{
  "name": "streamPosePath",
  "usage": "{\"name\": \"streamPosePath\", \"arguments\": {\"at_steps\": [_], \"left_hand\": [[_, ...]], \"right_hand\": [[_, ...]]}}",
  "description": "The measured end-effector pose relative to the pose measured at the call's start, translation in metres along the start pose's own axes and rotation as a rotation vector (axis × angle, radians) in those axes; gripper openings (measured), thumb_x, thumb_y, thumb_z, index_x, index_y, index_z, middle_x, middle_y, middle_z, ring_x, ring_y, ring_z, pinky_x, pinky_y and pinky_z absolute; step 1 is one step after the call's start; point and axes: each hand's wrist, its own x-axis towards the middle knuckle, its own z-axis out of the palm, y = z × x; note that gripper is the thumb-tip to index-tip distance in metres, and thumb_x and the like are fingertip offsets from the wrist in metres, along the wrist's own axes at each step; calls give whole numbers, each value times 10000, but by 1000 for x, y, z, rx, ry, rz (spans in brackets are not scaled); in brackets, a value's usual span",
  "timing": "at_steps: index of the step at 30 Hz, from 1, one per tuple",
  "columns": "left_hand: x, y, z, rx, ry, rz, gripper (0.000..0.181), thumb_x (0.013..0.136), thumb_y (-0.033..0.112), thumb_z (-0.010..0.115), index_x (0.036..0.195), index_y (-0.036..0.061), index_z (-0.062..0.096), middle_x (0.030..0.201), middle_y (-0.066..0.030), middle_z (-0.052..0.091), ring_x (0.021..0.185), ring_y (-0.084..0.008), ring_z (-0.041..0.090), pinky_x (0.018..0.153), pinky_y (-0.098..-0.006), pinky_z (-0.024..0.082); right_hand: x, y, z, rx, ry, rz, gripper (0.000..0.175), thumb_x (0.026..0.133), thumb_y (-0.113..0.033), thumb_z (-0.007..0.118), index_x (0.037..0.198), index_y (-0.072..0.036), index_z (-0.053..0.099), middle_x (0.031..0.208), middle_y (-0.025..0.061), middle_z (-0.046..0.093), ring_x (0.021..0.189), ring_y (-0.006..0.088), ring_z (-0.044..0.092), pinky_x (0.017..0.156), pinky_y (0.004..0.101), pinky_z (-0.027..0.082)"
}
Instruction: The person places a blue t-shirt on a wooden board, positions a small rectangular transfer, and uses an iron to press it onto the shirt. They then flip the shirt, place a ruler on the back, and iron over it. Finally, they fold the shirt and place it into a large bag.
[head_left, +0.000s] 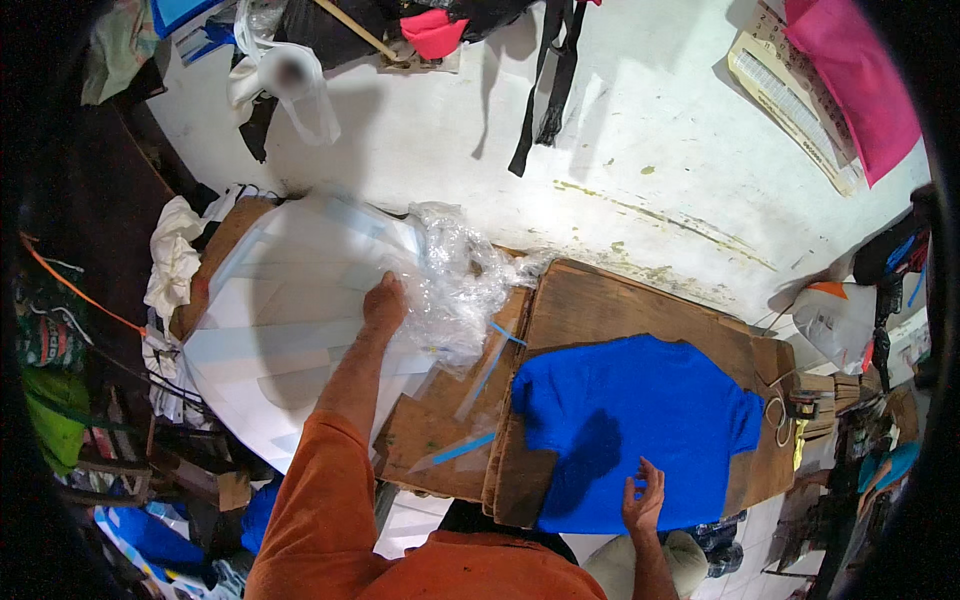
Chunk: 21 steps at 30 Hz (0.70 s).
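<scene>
My left hand (385, 301) has its fingers closed on the left edge of a crumpled pile of clear plastic film (457, 300). Under that arm lies a broad white taped sheet (292, 330) with pale blue strips. A blue short-sleeved T-shirt (660, 427) is spread flat, neckline away from me, on a brown wooden board (592, 300). Over the shirt's lower edge hovers my right hand (643, 495), fingers apart and holding nothing. It casts a shadow on the cloth; whether it touches the fabric I cannot tell.
Blue-and-clear strips (465, 448) lie on the lower brown board (420, 427) between sheet and shirt. A white wall (637, 150) rises behind, with dangling black straps (551, 90) and a white plastic bag (292, 82). Crumpled white cloth (174, 255) hangs at left. Stacked cardboard (817, 401) stands right.
</scene>
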Motion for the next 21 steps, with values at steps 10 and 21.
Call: {"name": "streamPosePath", "arguments": {"at_steps": [10, 21], "left_hand": [[-13, -4, -25, -365, 154, 136, 186, 905, 213, 725, 907, 29, 757, 917, -130, 746, 814, -303, 732, 731, -429, 568], [-56, 9, -91, -1014, 182, -412, 193, 906, 167, 786, 1001, 2, 755, 815, -36, 733, 598, -95, 639, 513, -262, 490]], "right_hand": [[-6, -8, -7, 58, 7, 60, 451, 939, -23, 650, 1384, -26, 578, 1124, 158, 622, 859, 226, 667, 671, 338, 588], [-3, 1, 16, 193, -149, 2, 355, 955, -48, 637, 1309, -28, 647, 1070, 182, 694, 861, 259, 725, 709, 367, 606]]}}
